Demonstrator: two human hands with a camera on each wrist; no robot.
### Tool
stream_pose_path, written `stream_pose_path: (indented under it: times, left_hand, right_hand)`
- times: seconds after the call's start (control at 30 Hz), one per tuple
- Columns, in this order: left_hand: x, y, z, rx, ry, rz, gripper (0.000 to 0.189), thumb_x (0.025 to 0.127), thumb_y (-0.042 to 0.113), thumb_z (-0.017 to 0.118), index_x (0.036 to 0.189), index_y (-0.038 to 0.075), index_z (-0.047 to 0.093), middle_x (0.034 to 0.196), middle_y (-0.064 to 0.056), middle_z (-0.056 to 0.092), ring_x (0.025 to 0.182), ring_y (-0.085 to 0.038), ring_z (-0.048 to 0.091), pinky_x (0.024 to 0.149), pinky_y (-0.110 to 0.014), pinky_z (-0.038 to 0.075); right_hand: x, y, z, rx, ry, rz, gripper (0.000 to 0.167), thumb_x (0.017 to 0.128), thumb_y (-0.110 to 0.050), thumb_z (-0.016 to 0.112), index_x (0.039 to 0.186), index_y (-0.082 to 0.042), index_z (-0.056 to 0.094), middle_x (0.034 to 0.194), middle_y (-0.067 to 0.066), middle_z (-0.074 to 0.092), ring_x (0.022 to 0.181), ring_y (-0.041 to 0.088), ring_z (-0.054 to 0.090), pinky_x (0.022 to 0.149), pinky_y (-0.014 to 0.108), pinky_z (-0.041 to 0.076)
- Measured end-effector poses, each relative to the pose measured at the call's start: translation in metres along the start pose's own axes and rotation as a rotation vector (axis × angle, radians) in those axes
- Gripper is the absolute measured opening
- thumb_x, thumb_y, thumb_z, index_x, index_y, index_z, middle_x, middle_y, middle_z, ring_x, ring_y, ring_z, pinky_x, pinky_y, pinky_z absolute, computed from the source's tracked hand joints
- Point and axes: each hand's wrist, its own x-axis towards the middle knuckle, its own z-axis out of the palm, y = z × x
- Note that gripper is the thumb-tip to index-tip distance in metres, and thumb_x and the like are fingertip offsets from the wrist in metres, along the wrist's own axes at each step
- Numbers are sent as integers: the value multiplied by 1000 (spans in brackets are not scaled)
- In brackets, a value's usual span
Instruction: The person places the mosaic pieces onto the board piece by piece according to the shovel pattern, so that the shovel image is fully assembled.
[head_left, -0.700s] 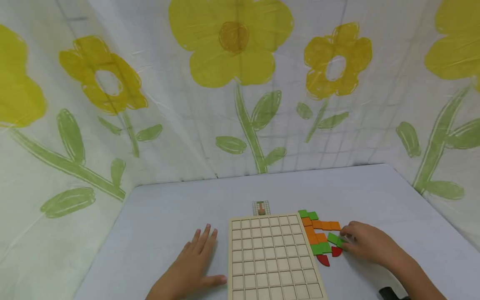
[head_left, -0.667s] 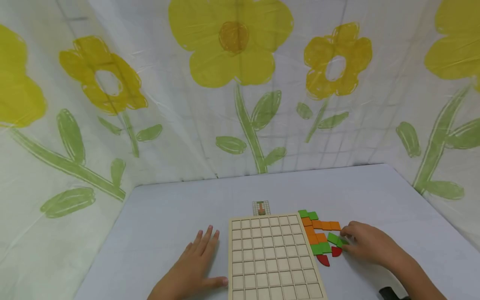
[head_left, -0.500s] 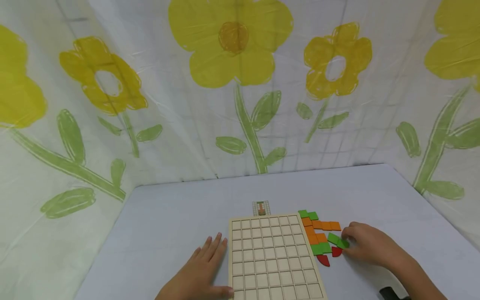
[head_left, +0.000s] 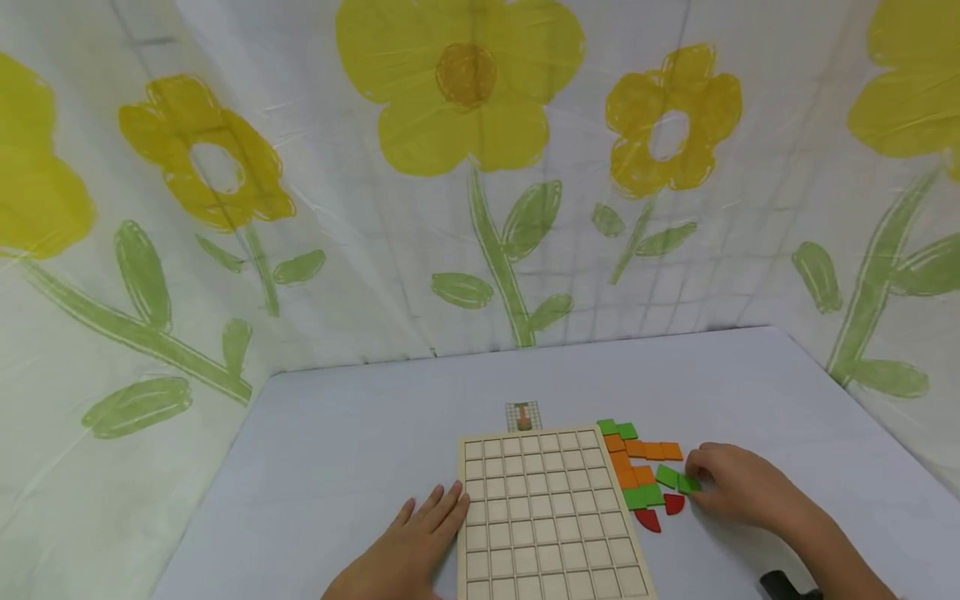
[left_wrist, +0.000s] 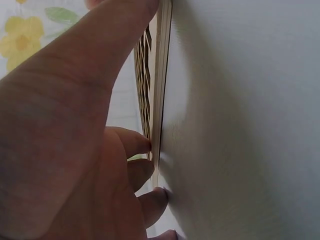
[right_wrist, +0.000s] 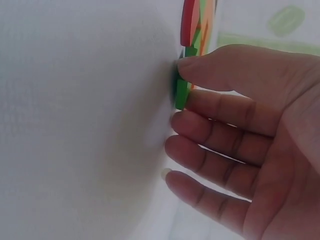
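Observation:
A pale wooden board [head_left: 551,517] with a grid of square recesses lies on the table. My left hand [head_left: 408,542] rests along its left edge, fingertips touching the rim; in the left wrist view the thumb also meets the board [left_wrist: 162,75]. To the right of the board, my right hand [head_left: 738,487] pinches a green square tile [head_left: 688,484] between thumb and index finger, close to the tabletop. The right wrist view shows this green tile [right_wrist: 182,95] at the fingertips, the other fingers loosely bent. Beside it lie another green tile [head_left: 667,476] and a red rounded piece [head_left: 674,504].
Orange tiles [head_left: 654,450] and more green tiles [head_left: 643,497] lie against the board's right side. A second red piece [head_left: 648,521] is nearer me. Behind the board is a small pattern card [head_left: 522,416]. A flower-painted sheet [head_left: 360,250] hangs at the back.
My left hand has moved right, up to the board's edge. The pinched green tile has slid slightly right with my right hand, away from the other green tile.

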Motion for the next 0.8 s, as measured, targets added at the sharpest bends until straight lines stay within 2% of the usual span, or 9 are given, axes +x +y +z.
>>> stream_pose_path:
  times: [0.4, 0.57, 0.8]
  left_hand:
    - [0, -3, 1, -3, -3, 0, 123, 72, 78, 70, 158, 1, 26, 163, -17, 24, 146, -40, 25, 106, -66, 29]
    - [0, -3, 0, -19, -10, 2, 122, 73, 77, 70, 158, 1, 25, 163, -18, 23, 147, -41, 25, 106, -67, 28]
    - [0, -2, 0, -52, -28, -25, 122, 74, 80, 67, 159, 4, 23, 164, -15, 20, 148, -39, 22, 108, -67, 25]
  right_hand:
    - [5, -1, -2, 58, 11, -39, 18, 77, -9, 83, 91, -10, 72, 85, -5, 63, 76, 16, 53, 76, 42, 53]
    - [10, -3, 0, 46, 28, -72, 18, 78, -12, 83, 90, -12, 70, 83, -8, 61, 74, 14, 50, 73, 38, 52]
    - [19, -13, 0, 55, 56, -131, 16, 78, -11, 80, 88, -14, 67, 79, -9, 56, 71, 12, 47, 66, 33, 47]
